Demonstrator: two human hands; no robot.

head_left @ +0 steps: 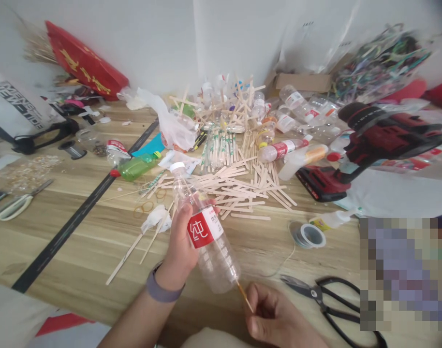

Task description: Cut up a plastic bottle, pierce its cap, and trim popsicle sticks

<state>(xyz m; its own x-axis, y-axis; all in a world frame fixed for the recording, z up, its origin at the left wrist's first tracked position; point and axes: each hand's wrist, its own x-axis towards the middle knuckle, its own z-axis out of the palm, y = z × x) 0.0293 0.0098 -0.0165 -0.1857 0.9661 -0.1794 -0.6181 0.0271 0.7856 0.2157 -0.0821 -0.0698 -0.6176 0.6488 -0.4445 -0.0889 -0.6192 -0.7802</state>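
Observation:
My left hand (186, 232) is wrapped round the middle of a clear plastic water bottle (215, 261) with a red and white label and a white cap. The bottle is tilted, cap up and away from me, base towards my right hand. My right hand (273, 314) pinches a thin amber strip (244, 296) between thumb and fingers. The strip's far end meets the bottle near its base; whether it is a rubber band or a stick I cannot tell. Black-handled scissors (317, 294) lie beside my right hand. Amber rubber bands (144, 209) lie left of the bottle.
Flat wooden sticks (243, 193) are scattered behind the bottle. A red and black cordless drill (359, 150) stands at right, near a spool (313, 236) and a small glue bottle (331, 220). More plastic bottles (293, 99), a green bottle (137, 166) and white-handled scissors (21, 203) lie around.

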